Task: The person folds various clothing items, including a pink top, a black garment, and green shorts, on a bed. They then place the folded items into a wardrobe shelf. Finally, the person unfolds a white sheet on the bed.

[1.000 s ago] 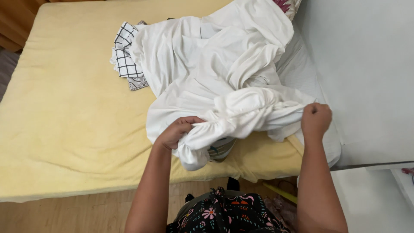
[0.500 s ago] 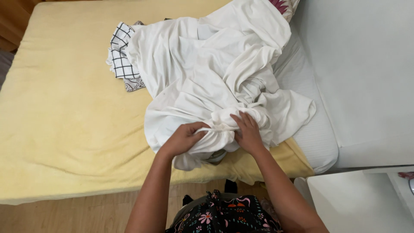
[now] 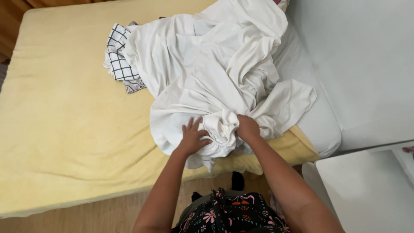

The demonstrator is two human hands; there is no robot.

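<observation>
The white sheet [image 3: 215, 73] lies heaped on the right half of the bed [image 3: 64, 129], its bunched near edge hanging just over the bed's front side. It looks soft, light and limp: it will sag and slide through loose fingers, and any lift from one spot will drag the rest of the heap along. The gathered, puckered hem between the two hands looks like the firmest place to take hold, since the cloth is thickest there.

The right hand [image 3: 247, 128] is closed in a tight grip on that bunched hem, knuckles up, fingers buried in the folds. The left hand [image 3: 192, 137] lies just beside it, flat on the sheet with fingers spread wide, pressing the cloth down and not clutching anything.

Under the far left corner of the sheet a checked cloth [image 3: 117, 58], white with dark lines, pokes out, and a small patterned scrap [image 3: 134, 85] shows below it. The bed is covered in a pale yellow spread; a white pillow or pad [image 3: 310, 116] lies along its right side, partly under the sheet. Further right stand a white wall [image 3: 366, 56] and a white worktop [image 3: 366, 190]. At the bottom is the person's dark flowered garment [image 3: 228, 215] over a wooden floor [image 3: 64, 220].
</observation>
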